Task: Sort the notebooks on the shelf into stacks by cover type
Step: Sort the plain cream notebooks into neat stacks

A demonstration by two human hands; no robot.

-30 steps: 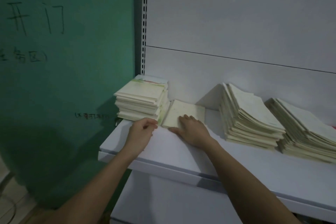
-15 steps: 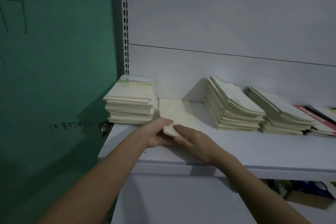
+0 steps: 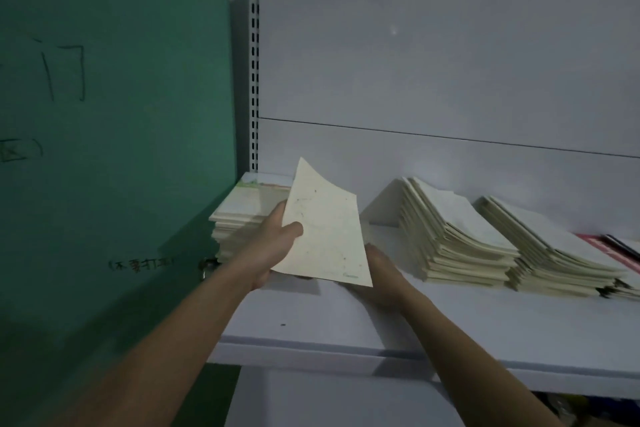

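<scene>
Your left hand (image 3: 277, 243) grips a cream notebook (image 3: 325, 232) tilted above the shelf (image 3: 485, 319), while your right hand (image 3: 381, 274), fingers straight, touches its underside.

Single head-worn view, facing forward and slightly down, close to the white shelf (image 3: 450, 329)

Cream notebook (image 3: 325, 236) up off the shelf (image 3: 450, 322), tilted, speckled cover facing me; three cream stacks (image 3: 450, 236) behind.
</scene>
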